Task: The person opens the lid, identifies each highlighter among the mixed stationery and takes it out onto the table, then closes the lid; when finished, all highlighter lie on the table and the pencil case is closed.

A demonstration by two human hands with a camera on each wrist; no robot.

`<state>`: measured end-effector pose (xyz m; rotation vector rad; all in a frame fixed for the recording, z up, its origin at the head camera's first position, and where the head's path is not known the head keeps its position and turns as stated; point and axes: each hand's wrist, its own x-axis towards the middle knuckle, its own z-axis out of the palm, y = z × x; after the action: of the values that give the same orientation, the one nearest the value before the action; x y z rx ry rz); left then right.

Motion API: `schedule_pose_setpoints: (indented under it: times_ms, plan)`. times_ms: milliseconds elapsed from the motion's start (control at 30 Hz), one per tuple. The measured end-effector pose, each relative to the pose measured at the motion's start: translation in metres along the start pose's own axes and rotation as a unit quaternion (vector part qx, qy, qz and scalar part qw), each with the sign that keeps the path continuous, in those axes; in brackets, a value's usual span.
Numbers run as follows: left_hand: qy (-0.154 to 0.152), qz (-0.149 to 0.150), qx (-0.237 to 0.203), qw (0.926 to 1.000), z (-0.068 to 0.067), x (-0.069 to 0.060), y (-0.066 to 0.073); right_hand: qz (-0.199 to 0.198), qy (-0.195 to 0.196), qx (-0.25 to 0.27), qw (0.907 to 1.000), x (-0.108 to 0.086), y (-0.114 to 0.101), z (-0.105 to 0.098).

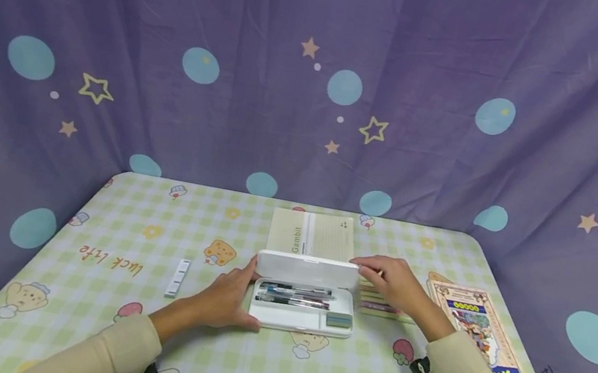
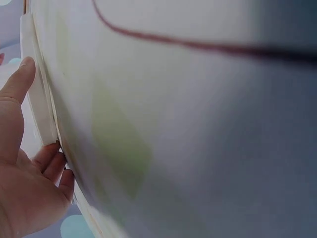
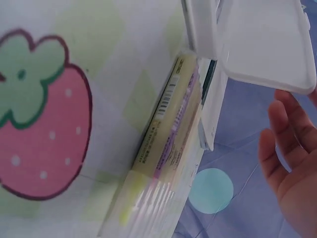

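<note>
A white pencil case (image 1: 283,317) lies on the checked tablecloth with its lid (image 1: 308,271) raised. Several pens (image 1: 294,295) rest in its long compartment, and a grey-green block (image 1: 338,320) sits in the small front right one. My left hand (image 1: 223,298) grips the case's left end, thumb at the front corner and fingers toward the back; the left wrist view shows this hand (image 2: 29,183) against the case's side. At the lid's top right corner my right hand (image 1: 392,284) pinches the edge. Some of its fingers (image 3: 280,119) show below the lid in the right wrist view.
Behind the case lies a beige notebook (image 1: 285,230). A clear-wrapped pack (image 3: 163,119) with a barcode is right of the case, partly under my right arm. Farther right is a printed booklet (image 1: 477,328). To the left lies a narrow white strip (image 1: 178,278).
</note>
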<state>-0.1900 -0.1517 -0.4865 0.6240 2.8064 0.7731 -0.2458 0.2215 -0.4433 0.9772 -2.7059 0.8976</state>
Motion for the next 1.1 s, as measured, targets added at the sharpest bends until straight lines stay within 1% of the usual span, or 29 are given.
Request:
schedule_pose_setpoints:
  times_ms: [100, 200, 300, 400, 467, 533, 600, 700, 767, 833, 933, 1100]
  plan:
    - [0.005, 0.007, 0.002, 1.0, 0.001, -0.001, -0.001, -0.014, -0.018, 0.007, 0.9997, -0.006, -0.004, 0.0]
    - [0.006, 0.015, 0.001, 0.9999, 0.001, -0.002, -0.001, -0.029, -0.052, 0.017, 0.9981, -0.013, -0.007, 0.0]
    - [-0.004, 0.021, -0.003, 0.9998, 0.0, -0.003, -0.002, -0.054, -0.077, 0.02, 0.9954, -0.022, -0.01, 0.001]
    - [-0.018, 0.032, 0.002, 0.9993, -0.003, -0.004, -0.003, -0.084, -0.092, -0.003, 0.9923, -0.029, -0.011, 0.007]
    - [-0.028, 0.04, 0.004, 0.9988, -0.006, -0.005, -0.004, -0.092, -0.096, -0.028, 0.9907, -0.032, -0.012, 0.011]
    - [-0.04, 0.047, 0.005, 0.9981, -0.008, -0.005, -0.003, -0.085, -0.101, -0.054, 0.9898, -0.035, -0.013, 0.015]
    - [-0.055, 0.049, 0.002, 0.9973, -0.01, -0.006, -0.003, -0.069, -0.106, -0.078, 0.9889, -0.038, -0.015, 0.018]
    - [-0.076, 0.048, 0.003, 0.996, -0.012, -0.007, -0.003, -0.057, -0.112, -0.11, 0.986, -0.039, -0.019, 0.023]
    - [-0.082, 0.047, 0.008, 0.9955, -0.013, -0.008, -0.003, -0.049, -0.115, -0.129, 0.9837, -0.039, -0.022, 0.026]
    - [-0.081, 0.046, 0.01, 0.9956, -0.013, -0.008, -0.003, -0.039, -0.117, -0.143, 0.982, -0.039, -0.025, 0.028]
    - [-0.071, 0.044, 0.004, 0.9965, -0.013, -0.008, -0.002, -0.027, -0.115, -0.157, 0.9806, -0.039, -0.027, 0.03]
    - [-0.058, 0.043, 0.001, 0.9974, -0.012, -0.009, 0.0, -0.036, -0.104, -0.166, 0.98, -0.04, -0.027, 0.031]
